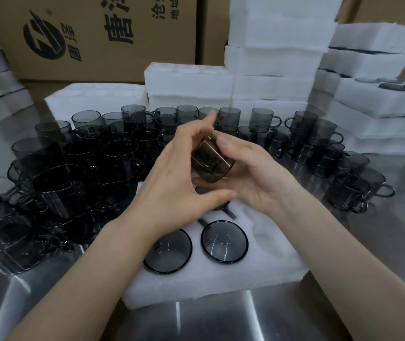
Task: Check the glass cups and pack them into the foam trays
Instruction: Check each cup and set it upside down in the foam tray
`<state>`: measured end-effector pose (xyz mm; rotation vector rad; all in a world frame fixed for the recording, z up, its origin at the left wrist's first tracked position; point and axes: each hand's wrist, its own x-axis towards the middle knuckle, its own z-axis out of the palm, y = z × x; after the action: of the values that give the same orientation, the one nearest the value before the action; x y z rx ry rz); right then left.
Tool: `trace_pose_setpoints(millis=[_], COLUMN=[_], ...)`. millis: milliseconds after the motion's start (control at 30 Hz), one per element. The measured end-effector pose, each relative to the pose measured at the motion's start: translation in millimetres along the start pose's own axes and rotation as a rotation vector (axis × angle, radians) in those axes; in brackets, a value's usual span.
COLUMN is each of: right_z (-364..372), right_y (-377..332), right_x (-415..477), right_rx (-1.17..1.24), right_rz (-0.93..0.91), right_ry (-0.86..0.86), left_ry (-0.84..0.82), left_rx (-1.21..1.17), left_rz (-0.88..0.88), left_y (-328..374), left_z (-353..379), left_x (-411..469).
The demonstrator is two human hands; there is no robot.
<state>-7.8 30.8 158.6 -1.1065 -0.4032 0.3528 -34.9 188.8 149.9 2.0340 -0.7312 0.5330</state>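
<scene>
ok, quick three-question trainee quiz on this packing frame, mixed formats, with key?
1. True or false: the left hand and right hand hold one glass cup between them.
2. The held cup is: A) over the foam tray; B) seated in it; C) standing on the floor.
3. How many seated cups show fully in the tray's near row?
Key: 1 true; 2 A; 3 two.

Bare left hand (179,173), bare right hand (253,175), bare forearms (93,267), slender fingers (206,123), short plain nails
</scene>
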Motion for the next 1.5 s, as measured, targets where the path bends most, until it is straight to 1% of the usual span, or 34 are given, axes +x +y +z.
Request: trace_pose_setpoints(millis=[133, 233, 300, 367, 467, 600, 667, 867, 967, 1033, 1100, 1233, 1300, 1367, 1500], right_z=[0.6, 1.4, 1.6, 0.4, -0.5, 2.0, 4.3, 15.4, 16.8, 17.3, 17.1, 15.3, 14.4, 13.5, 11.7], right_y=[0.6, 0.8, 1.6, 1.8, 2.6, 3.7, 3.5, 6.0, 6.0, 4.7, 3.9, 5.1, 4.2, 2.9, 3.6], right_x=[0.1, -1.2, 0.0, 2.0, 3.6, 3.0, 3.3, 3.5, 4.1, 2.4, -0.2, -3.5, -4.8, -5.8, -6.6], right_rx=[-0.050, -0.058, -0.035, -0.003, -0.075, -0.070, -0.052, -0.005, -0.053, -0.025, -0.018, -0.108, -0.157, -0.262, -0.468], right_rz=[-0.045, -0.068, -0.099, -0.150, -0.209, -0.215, -0.187, 0.006, -0.013, -0.035, -0.050, -0.110, -0.149, -0.176, -0.224], right_ry=[0.035, 0.021, 0.056, 0.154, 0.227, 0.214, 0.204, 0.147, 0.143, 0.097, 0.033, -0.065, -0.063, -0.003, 0.166], left_ry=[0.051, 0.081, 0.050, -0.007, -0.040, -0.032, -0.024, -0.060, -0.019, 0.016, 0.073, 0.182, 0.226, 0.225, 0.120], left_rx=[0.089, 0.125, 0.117, 0.132, 0.134, 0.112, 0.113, 0.145, 0.162, 0.156, 0.099, 0.022, -0.034, -0.091, -0.091], left_rz=[-0.054, -0.017, 0.023, 0.086, 0.115, 0.098, 0.104, 0.170, 0.140, 0.100, 0.031, -0.054, -0.093, -0.115, -0.096], left_y=[-0.4, -1.0, 1.9, 3.5, 2.2, -1.0, -0.5, -0.5, -4.1, -5.9, -6.5, -6.8, -5.1, -3.9, -7.0], left_z=[2.5, 2.2, 1.6, 2.1, 3.4, 2.8, 3.5, 6.3, 5.5, 4.2, 2.3, 0.1, -1.0, -1.8, -1.7], left_x=[-1.5, -1.4, -0.5, -0.2, 0.5, 0.9, 1.2, 2.2, 1.0, 0.9, 0.9, 0.0, 0.0, 0.2, 0.5])
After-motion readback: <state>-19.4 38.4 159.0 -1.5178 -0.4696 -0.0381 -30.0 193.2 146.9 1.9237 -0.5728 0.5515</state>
